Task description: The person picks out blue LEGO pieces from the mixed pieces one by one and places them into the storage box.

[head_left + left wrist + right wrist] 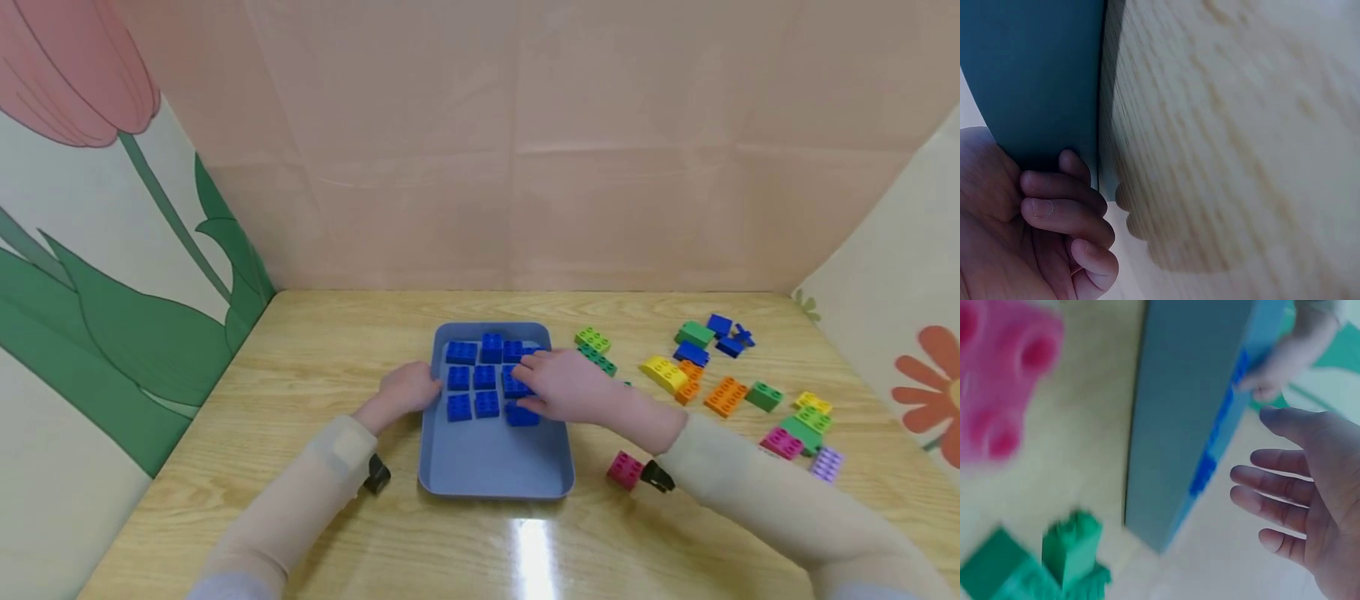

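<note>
A blue-grey tray (495,467) stands on the table with several blue toy bricks (459,378) laid in rows in its far part. At its left rim, my left hand (405,387) holds the edge; the left wrist view shows curled fingers (1066,215) against the tray's outer wall (1041,75), the thumb hidden there. My right hand (570,385) reaches over the right rim, above the bricks at that side, and partly covers them. Its fingers (1275,484) are spread and nearly straight in the right wrist view, with nothing held. Whether they touch a brick cannot be told.
Right of the tray lie loose bricks: a pink brick (626,470) near the right wrist, lime (592,339) and dark green (597,361) ones beside the rim. Farther right are a yellow brick (663,373), an orange brick (726,397) and a purple brick (827,464).
</note>
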The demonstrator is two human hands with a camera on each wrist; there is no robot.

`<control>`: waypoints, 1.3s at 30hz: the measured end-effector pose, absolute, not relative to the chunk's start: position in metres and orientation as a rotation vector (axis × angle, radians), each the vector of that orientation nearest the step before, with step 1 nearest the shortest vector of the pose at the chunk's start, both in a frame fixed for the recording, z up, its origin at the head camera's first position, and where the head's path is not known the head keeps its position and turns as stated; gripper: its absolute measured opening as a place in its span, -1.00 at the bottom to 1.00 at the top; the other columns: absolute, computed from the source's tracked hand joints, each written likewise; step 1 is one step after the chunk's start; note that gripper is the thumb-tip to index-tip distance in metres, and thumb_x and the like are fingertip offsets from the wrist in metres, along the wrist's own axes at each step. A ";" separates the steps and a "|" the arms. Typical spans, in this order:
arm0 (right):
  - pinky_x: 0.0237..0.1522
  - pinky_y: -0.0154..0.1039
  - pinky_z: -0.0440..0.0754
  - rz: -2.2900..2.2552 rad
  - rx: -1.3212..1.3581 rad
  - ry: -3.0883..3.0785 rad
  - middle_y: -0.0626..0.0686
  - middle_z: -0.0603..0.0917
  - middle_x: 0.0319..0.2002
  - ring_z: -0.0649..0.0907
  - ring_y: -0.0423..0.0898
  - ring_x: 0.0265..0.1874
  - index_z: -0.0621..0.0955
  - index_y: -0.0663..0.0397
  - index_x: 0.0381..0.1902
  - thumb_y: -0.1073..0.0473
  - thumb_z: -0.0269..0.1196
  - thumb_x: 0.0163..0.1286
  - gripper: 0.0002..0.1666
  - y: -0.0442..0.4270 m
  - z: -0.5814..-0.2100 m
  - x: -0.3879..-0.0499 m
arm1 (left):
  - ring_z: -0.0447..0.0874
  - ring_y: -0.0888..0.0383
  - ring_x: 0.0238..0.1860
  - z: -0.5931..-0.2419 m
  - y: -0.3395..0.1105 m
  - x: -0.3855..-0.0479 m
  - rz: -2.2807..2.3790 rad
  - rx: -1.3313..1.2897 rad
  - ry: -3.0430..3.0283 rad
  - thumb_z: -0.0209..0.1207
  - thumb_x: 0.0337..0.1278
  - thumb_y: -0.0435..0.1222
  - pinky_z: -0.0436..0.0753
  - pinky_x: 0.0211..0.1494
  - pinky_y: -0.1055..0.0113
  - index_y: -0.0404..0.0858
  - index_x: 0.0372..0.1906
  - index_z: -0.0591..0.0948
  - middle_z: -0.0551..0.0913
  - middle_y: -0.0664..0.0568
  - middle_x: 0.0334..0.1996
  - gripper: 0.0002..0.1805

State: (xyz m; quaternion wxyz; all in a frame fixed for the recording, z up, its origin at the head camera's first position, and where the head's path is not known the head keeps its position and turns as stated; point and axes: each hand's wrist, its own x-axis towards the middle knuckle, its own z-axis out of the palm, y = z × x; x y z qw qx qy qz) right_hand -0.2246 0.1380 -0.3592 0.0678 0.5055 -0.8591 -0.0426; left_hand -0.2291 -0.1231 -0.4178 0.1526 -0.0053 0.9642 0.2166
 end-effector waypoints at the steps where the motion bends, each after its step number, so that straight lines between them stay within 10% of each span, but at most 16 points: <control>1: -0.42 -0.24 0.56 -0.105 1.488 -2.577 -0.07 0.56 -0.43 0.55 -0.14 -0.49 0.61 0.12 -0.20 -0.05 0.36 0.26 -0.64 0.143 -0.356 -0.227 | 0.42 0.14 -0.62 -0.418 -0.123 -0.229 0.622 -0.017 2.765 -0.02 0.39 -0.16 0.37 -0.53 0.33 -0.20 -0.54 0.49 0.47 0.03 -0.64 -0.65; 21: -0.43 -0.01 0.61 0.160 0.775 -2.949 0.32 0.56 0.02 0.65 0.06 -0.46 0.41 0.28 0.17 -0.02 0.24 0.39 -0.41 0.272 -0.318 -0.276 | 0.40 0.15 -0.63 -0.415 -0.124 -0.229 0.640 -0.002 2.770 -0.03 0.40 -0.17 0.36 -0.54 0.33 -0.20 -0.54 0.49 0.45 0.04 -0.65 -0.65; 39: -0.15 0.24 0.51 0.026 0.542 -3.219 0.39 0.57 -0.09 0.61 0.25 -0.20 0.45 0.45 0.08 -0.07 0.27 0.33 -0.33 0.342 -0.359 -0.304 | 0.40 0.15 -0.63 -0.415 -0.124 -0.227 0.643 -0.034 2.759 -0.01 0.40 -0.16 0.38 -0.54 0.33 -0.20 -0.53 0.49 0.47 0.04 -0.64 -0.65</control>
